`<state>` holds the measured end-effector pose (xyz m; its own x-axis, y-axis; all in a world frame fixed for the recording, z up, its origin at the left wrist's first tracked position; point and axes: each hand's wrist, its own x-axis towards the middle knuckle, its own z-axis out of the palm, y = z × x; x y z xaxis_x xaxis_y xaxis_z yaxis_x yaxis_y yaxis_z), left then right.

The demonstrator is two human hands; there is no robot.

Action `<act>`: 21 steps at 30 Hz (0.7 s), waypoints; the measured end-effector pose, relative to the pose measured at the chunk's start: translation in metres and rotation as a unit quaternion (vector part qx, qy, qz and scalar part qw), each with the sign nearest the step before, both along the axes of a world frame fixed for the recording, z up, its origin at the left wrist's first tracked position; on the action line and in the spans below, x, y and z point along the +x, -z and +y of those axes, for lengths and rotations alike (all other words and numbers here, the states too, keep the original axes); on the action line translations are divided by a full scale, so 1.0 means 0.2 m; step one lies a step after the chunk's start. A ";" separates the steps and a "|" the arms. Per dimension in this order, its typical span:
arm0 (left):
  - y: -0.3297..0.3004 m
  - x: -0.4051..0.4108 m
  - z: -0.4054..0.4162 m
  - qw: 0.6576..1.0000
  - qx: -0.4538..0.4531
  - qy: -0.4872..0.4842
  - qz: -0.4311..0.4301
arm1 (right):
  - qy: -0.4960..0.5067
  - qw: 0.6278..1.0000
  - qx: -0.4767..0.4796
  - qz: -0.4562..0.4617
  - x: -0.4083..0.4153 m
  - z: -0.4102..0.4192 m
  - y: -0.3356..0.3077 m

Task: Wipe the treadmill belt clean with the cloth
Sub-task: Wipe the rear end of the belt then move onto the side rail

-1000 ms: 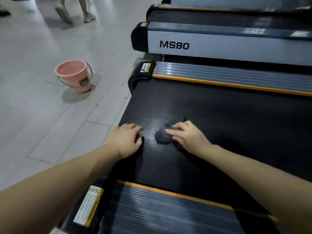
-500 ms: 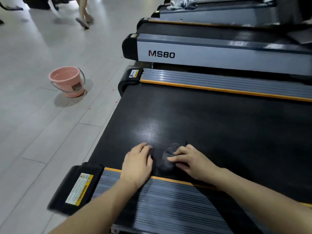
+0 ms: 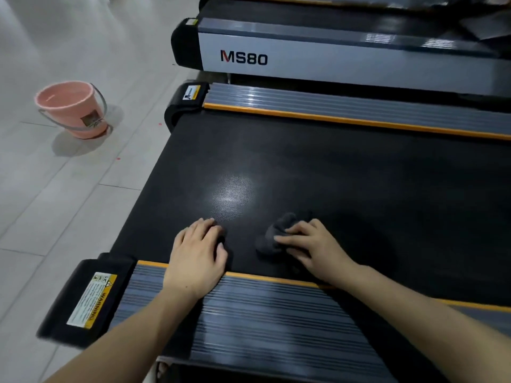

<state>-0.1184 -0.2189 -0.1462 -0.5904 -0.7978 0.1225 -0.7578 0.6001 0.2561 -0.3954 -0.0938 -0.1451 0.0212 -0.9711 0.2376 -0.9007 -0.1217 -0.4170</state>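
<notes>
1. Right hand [image 3: 312, 247] presses a bunched dark cloth [image 3: 273, 239] onto the treadmill belt [image 3: 345, 175] near the front orange edge strip [image 3: 265, 278], fingers fairly flat over it.
2. Left hand [image 3: 197, 255] lies flat and empty on the belt just beside it.
3. Progress: hard to judge (no obvious dirt or wet streaks), but most of the belt looks left to cover.
4. Plenty of open belt ahead and right; the side rail [image 3: 276, 322] and pink bucket [image 3: 73, 109] are out of the way.

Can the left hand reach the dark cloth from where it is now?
Probably yes. The left hand rests flat on the treadmill belt, and only bare belt lies between it and the cloth. However, the right hand already presses on the cloth, so its fingers cover part of it.
</notes>
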 end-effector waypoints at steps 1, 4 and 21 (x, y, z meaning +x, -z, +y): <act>0.00 0.00 0.01 1.000 -0.001 -0.002 -0.001 | -0.037 0.999 0.008 0.009 0.00 0.05 -0.01; 0.00 0.00 0.01 1.000 -0.003 -0.002 -0.003 | -0.085 0.994 0.000 0.070 -0.15 -0.12 -0.02; 0.02 0.00 -0.01 1.000 0.010 -0.001 -0.012 | -0.058 0.997 0.026 0.038 -0.14 0.17 -0.05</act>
<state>-0.1183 -0.2207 -0.1493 -0.5917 -0.8009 0.0923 -0.7649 0.5939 0.2495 -0.4238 -0.0606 -0.1360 0.1506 -0.9720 0.1801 -0.9108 -0.2073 -0.3571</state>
